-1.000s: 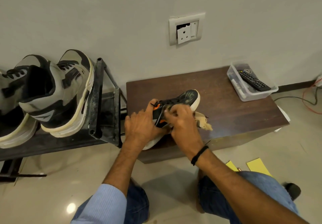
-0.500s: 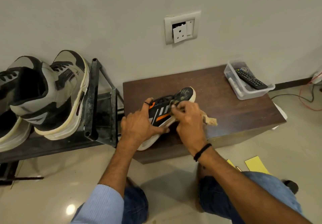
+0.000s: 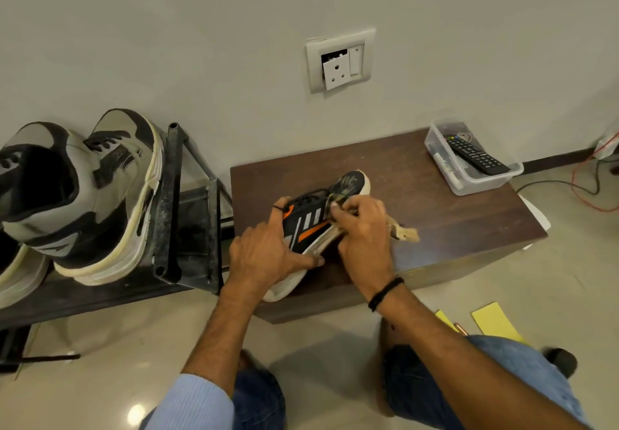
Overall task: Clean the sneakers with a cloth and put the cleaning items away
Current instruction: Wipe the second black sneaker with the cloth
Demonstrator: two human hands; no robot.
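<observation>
Atop wooden bench (image 3: 452, 215), left hand (image 3: 264, 252) grips striped sneaker (image 3: 310, 225), right hand (image 3: 363, 232) pinches ragged cloth (image 3: 405, 233).

sneaker (image 3: 310, 220): dark knit-looking fabric upper, pale rubbery sole. cloth (image 3: 405, 232): beige, limp, worn fabric. table (image 3: 435, 202): dark wood, matt. rack (image 3: 169, 195): dark metal, scuffed. box (image 3: 469, 185): clear plastic. remote (image 3: 475, 156): black matt plastic. floor (image 3: 100, 389): glossy tile, glare spot. paper (image 3: 494, 320): yellow, matt.
</observation>
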